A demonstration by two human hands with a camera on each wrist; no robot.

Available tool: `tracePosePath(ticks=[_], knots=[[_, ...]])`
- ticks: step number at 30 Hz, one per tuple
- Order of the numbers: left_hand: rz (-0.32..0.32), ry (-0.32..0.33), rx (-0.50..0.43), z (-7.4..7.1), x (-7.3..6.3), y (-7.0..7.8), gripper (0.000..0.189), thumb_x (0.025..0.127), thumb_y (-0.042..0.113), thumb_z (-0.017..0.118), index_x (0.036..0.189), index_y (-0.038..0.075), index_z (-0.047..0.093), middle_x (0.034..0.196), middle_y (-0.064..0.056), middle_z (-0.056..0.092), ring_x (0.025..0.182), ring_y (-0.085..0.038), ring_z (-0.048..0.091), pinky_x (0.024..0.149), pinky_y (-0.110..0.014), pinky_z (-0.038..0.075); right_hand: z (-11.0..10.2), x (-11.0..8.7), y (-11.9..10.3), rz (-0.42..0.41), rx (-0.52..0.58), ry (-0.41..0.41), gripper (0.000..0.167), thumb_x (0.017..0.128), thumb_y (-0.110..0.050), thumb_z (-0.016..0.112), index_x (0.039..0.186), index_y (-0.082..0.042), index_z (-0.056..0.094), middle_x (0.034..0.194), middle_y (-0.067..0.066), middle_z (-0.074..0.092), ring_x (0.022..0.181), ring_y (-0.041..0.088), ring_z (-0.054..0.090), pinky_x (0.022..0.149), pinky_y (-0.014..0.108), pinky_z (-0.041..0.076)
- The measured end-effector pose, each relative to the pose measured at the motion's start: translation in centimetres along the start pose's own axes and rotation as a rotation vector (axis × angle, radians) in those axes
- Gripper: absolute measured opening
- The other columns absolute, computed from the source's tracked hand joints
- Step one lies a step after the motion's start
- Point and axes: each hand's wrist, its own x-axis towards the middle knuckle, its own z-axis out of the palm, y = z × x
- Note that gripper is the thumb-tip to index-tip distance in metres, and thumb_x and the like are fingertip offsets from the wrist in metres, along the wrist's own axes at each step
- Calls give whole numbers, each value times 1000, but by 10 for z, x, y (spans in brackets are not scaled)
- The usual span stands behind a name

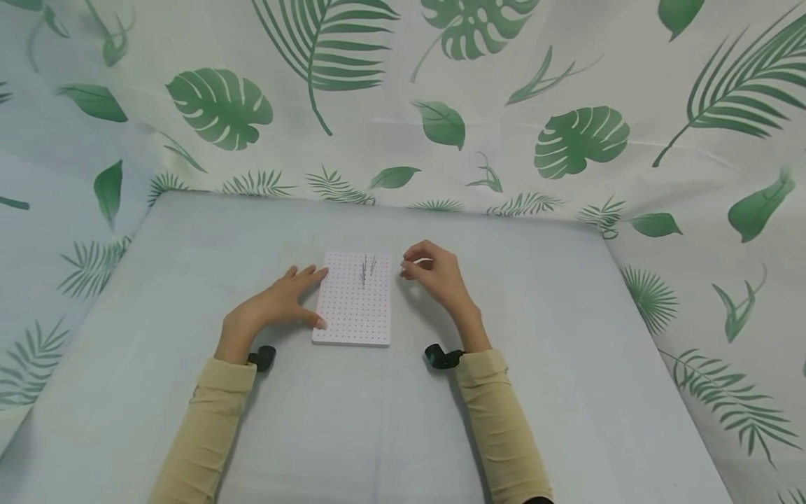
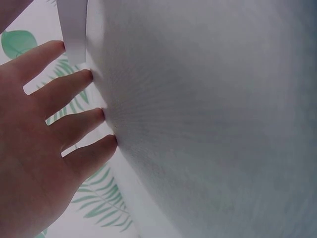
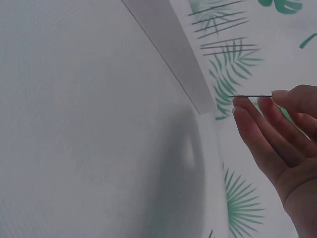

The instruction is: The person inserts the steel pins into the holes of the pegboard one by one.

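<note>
A white board (image 1: pixel 352 318) with rows of small holes lies on the table. Several thin metal pins (image 1: pixel 363 273) stand upright in its far half; the right wrist view shows them rising from the board's top (image 3: pixel 224 19). My left hand (image 1: pixel 277 302) rests at the board's left side, fingers spread, thumb at the near left corner and a fingertip by the far left edge. To the right of the board, raised above the table, my right hand (image 1: pixel 439 274) pinches a thin dark metal pin (image 3: pixel 251 96) between thumb and fingertips. The pin lies level in the right wrist view.
The table is covered with a pale cloth (image 1: pixel 302 434). A leaf-patterned white sheet (image 1: pixel 378 147) hangs behind and at both sides. Each wrist carries a small black camera, the left one (image 1: pixel 264 358) and the right one (image 1: pixel 437 357).
</note>
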Motion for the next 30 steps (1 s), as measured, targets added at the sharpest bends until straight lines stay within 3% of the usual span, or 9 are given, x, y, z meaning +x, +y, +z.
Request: tracePosePath(ticks=[14,30], knots=[[7,0,-20,-1,-2,0,105,83,34,85,164,10,24,171,-23,11,156,-51,-3,122,-71,7,19,5,-6,-21,36,-12,11,93,-2,72,102,0,66,99,18,75,84,29,78,76,32,64],[16,-9,-13,-1,0,-2,107,81,35,86,164,9,24,170,-25,12,156,-52,-2,121,-73,9,28,6,-12,21,69,-41,10,92,-4,74,99,0,69,97,18,78,82,25,78,77,31,63]])
